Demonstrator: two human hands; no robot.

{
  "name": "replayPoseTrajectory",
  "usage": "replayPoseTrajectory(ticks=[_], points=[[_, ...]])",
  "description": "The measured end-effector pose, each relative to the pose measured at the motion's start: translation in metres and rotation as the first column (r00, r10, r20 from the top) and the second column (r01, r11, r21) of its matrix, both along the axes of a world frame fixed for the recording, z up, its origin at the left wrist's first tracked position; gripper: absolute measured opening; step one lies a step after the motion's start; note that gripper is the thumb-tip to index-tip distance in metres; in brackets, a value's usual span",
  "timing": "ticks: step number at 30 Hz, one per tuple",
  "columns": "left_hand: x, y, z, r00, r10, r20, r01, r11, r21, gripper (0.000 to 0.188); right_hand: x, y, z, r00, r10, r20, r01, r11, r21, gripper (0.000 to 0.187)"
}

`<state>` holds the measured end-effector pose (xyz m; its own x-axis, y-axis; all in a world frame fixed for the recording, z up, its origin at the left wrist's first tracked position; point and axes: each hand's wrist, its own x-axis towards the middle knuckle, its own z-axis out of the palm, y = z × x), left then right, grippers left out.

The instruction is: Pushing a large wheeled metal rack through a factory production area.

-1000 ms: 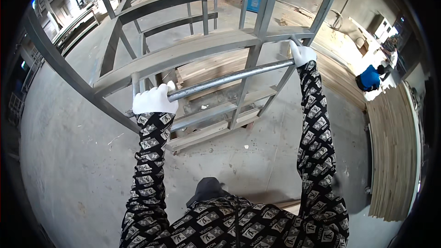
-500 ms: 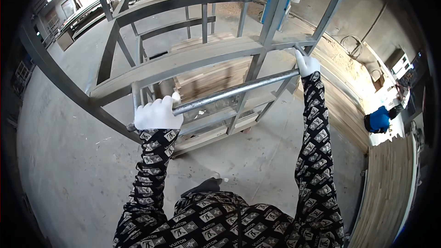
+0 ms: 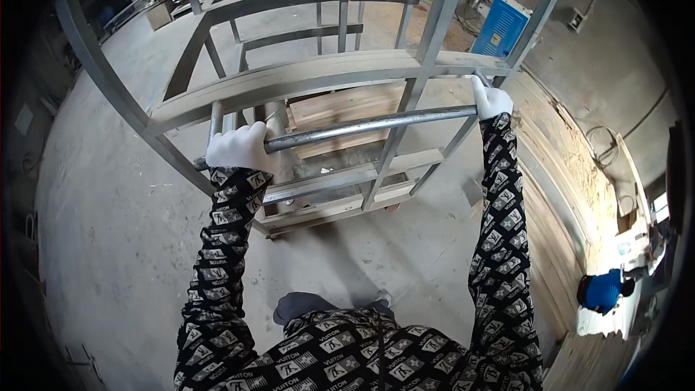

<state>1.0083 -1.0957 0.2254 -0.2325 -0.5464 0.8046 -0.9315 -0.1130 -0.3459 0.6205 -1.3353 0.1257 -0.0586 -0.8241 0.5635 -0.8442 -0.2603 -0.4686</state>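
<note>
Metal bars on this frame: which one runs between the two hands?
The round handle bar, gripped by the left hand and right hand. It stands out toward the person on short brackets, unlike the flat-sided uprights.

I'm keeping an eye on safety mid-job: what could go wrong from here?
Pinching: the left hand and right hand are on the bar near its ends, close to the frame, so either might get caught if something presses there.
Striking: the boards lie to the frame's right; a swing that way could hit them.
</note>
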Motion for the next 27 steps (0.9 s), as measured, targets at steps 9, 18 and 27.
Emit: replayPoseTrajectory(ticks=[9, 18, 27], points=[[0.008, -0.002, -0.005, 0.99, -0.11, 0.093, 0.121, 0.985, -0.121, 0.027, 0.005, 0.006, -0.002, 0.994, 0.009, -0.105, -0.011, 1.0, -0.019, 0.059], [-0.007, -0.012, 0.005, 0.977, -0.104, 0.188, 0.134, 0.978, -0.157, 0.026, -0.002, -0.001, 0.021, 0.997, -0.069, -0.042, 0.076, 0.977, 0.197, 0.07], [-0.005, -0.004, -0.004, 0.984, -0.124, 0.128, 0.135, 0.987, -0.083, 0.02, 0.006, 0.005, 0.006, 0.994, -0.109, -0.014, 0.11, 0.987, 0.115, 0.065]])
